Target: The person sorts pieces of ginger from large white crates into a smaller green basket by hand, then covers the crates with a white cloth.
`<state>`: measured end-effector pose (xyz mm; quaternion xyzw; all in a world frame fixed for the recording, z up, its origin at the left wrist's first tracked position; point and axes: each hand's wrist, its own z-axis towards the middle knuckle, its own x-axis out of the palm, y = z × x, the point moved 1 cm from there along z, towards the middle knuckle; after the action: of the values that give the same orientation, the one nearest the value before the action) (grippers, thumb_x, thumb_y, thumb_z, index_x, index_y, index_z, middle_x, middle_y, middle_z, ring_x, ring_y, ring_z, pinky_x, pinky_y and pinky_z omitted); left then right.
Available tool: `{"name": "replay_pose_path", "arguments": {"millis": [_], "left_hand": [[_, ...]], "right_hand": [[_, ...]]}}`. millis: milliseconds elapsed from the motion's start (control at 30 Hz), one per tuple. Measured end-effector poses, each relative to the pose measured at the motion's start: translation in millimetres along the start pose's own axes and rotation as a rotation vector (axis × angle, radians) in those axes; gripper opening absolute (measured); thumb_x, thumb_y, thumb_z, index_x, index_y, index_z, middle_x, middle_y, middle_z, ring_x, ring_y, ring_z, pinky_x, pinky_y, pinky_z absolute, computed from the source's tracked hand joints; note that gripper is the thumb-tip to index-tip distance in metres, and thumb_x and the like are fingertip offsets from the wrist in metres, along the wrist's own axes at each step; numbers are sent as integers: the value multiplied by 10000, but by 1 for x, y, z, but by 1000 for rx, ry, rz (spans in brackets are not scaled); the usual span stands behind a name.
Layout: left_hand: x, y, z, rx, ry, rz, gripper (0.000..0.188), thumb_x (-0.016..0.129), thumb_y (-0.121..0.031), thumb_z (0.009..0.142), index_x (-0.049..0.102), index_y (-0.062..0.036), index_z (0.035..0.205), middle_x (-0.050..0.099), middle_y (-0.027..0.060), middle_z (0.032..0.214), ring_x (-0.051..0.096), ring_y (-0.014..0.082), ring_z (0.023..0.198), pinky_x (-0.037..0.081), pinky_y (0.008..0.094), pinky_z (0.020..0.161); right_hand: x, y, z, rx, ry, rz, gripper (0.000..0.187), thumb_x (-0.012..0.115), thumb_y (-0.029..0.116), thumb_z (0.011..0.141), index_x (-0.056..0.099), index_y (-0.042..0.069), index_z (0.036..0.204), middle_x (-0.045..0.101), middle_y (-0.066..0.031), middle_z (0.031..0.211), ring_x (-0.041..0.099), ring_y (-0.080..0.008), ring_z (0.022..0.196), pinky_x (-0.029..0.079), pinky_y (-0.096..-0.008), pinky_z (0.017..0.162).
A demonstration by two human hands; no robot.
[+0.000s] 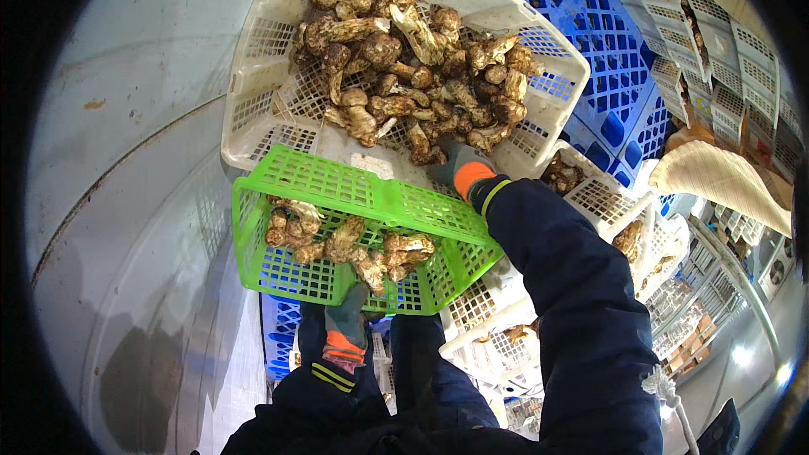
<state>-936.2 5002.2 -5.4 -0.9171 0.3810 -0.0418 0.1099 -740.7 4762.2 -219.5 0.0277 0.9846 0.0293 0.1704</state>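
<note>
A green plastic basket (362,188) with several brown-and-white mushrooms (341,240) in it leans against the near side of a large white crate (291,152). My left hand (347,320), in a grey glove with an orange cuff, grips the basket's near side from below. The white crate holds a big heap of thick-stemmed mushrooms (413,67), soil-brown with pale stems. Reaching past the basket's right end, my right hand (459,167), gloved alike, is at the near edge of this heap. Its fingers are partly hidden among the mushrooms, and their grip does not show.
Blue plastic crates (602,59) lie beneath and behind the white crate. White crates (725,84) are stacked at the far right, near a tan sheet (725,177). More white crates with mushrooms stand beside my right arm. A pale wall (126,135) runs along the left.
</note>
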Motion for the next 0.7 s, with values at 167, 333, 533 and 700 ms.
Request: {"name": "replay_pose_path", "arguments": {"millis": [167,333,533,700], "left_hand": [[-12,8,5,20,-53,-18,343,691,-126,774,568,-17,1076,615,105,933,643,253,685,576,390,478],[-7,5,0,40,-16,-83,326,663,-72,781,572,-7,1088,617,107,931,644,238,698,588,387,504],[-14,22,15,218,-23,-15,377,686,-45,751,579,-11,1110,614,92,952,631,194,739,564,340,546],[-24,34,22,219,-22,9,388,686,-22,745,580,-28,1118,609,74,960,625,196,742,552,350,545]], "right_hand": [[-66,68,-62,-38,59,-19,617,621,445,772,513,101,1272,577,-184,1190,565,-372,1048,463,-440,872],[-85,97,-60,-346,-187,-541,301,517,248,864,602,142,1132,607,-129,1044,590,-307,955,489,-443,734],[-77,105,-27,-287,-97,-629,333,504,274,892,587,87,1155,518,-134,1213,497,-353,1068,456,-467,861],[-102,82,-64,-724,-489,-108,384,668,311,766,631,124,1099,553,-149,1171,523,-296,1069,462,-390,863]]}}
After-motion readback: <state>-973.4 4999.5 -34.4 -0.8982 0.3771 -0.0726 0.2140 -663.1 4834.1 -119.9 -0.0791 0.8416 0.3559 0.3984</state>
